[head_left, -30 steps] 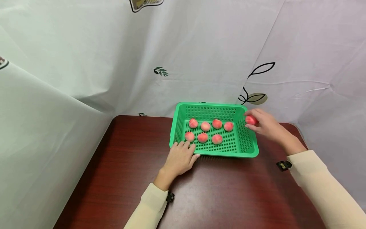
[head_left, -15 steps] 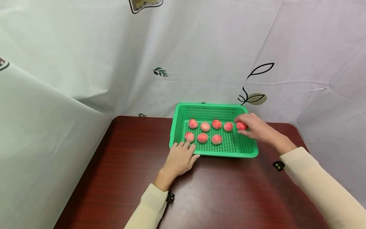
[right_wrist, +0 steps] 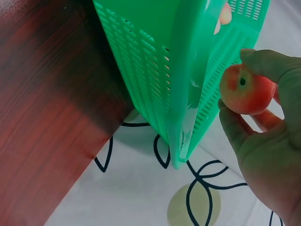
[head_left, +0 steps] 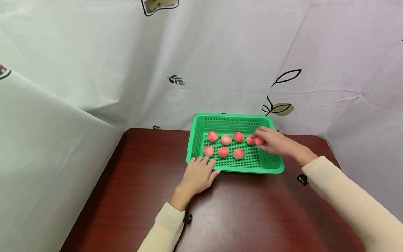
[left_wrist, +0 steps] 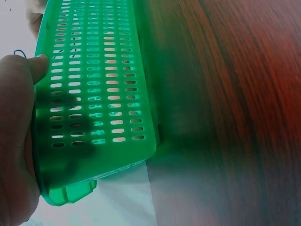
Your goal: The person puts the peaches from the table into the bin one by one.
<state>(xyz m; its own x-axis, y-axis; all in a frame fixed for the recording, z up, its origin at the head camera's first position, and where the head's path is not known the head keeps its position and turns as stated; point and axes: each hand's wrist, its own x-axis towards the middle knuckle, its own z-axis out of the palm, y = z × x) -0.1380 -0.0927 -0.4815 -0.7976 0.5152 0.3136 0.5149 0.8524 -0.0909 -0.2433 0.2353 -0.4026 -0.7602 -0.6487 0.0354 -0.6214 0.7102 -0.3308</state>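
Observation:
A green perforated plastic basket point(head_left: 273, 170) sits near the table's back edge, with several pink-red peaches in two rows on its floor. The left hand point(head_left: 196, 176) grips the basket's front rim near the left corner, fingers over the edge. In the left wrist view its thumb point(left_wrist: 38, 68) lies against the rim of the perforated side wall. Over the basket's right part, the right hand point(head_left: 276, 141) holds one peach point(right_wrist: 245, 90) between thumb and fingers. In the head view that peach is close beside the rightmost back-row peach point(head_left: 250, 140); whether they touch I cannot tell.
The dark red wooden table point(head_left: 233, 213) extends in front of and left of the basket. White cloth with printed leaves point(head_left: 176, 79) hangs right behind the basket and along both sides. The basket's raised right wall point(head_left: 272, 155) stands below the right forearm.
The right hand has carried its peach leftward, from the basket's right rim to beside the rightmost back-row peach. The left hand stays on the front rim, and the basket has not moved.

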